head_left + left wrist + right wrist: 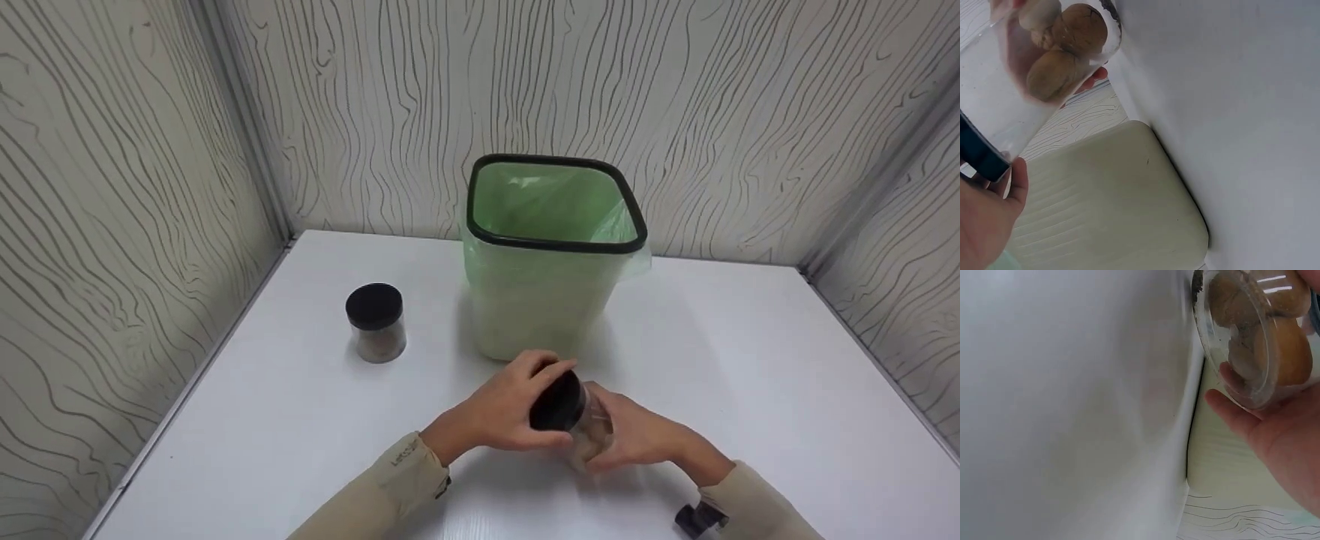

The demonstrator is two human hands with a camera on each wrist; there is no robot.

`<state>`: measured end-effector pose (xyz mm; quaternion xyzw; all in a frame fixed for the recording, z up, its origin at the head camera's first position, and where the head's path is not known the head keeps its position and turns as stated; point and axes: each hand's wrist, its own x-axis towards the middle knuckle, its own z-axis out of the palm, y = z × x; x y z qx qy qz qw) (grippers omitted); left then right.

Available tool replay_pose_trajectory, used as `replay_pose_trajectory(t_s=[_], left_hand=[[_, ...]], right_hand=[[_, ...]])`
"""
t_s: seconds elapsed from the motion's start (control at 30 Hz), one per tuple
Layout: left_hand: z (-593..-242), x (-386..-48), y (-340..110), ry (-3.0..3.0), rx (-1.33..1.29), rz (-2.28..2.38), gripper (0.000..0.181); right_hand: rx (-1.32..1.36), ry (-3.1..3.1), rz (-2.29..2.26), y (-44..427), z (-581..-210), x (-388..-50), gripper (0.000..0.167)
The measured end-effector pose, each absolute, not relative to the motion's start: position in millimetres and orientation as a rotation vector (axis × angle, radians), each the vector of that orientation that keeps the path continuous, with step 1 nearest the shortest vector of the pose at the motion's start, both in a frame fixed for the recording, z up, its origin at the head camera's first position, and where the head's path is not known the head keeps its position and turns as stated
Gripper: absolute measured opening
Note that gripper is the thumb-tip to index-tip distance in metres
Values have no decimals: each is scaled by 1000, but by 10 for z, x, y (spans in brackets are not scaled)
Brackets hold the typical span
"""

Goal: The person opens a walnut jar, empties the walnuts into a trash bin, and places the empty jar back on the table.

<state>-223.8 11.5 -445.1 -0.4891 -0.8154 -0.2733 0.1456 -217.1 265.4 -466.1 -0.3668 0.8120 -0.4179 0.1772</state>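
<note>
A clear jar (pixel 592 433) with a black lid (pixel 556 403) is held tilted over the white table, in front of the bin. My left hand (pixel 508 409) grips the lid, fingers over its far side and thumb along the near side. Around the jar's body, toward its base, curls my right hand (pixel 637 431). Several round brown lumps, walnut-like (pixel 1053 76), show through the clear wall in the left wrist view. In the right wrist view the jar's base (pixel 1241 354) is lifted, and the lid is mostly out of frame.
A second clear jar (pixel 381 343) with a black lid stands upright at the left, brownish contents inside. Behind my hands stands a pale green bin (pixel 536 307) with a dark rim and a green liner bag (pixel 555 199). Wood-patterned panels (pixel 375 97) enclose the white table (pixel 300 420).
</note>
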Motion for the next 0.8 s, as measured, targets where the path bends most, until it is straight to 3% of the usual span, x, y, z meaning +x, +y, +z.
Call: replay_pose_trajectory(t_s=[0.8], left_hand=[[-4436,-2249,137,-2340,-1383,-716,73]], right_hand=[[-1030,2425,-1179,2617,-4725,-2115,78]])
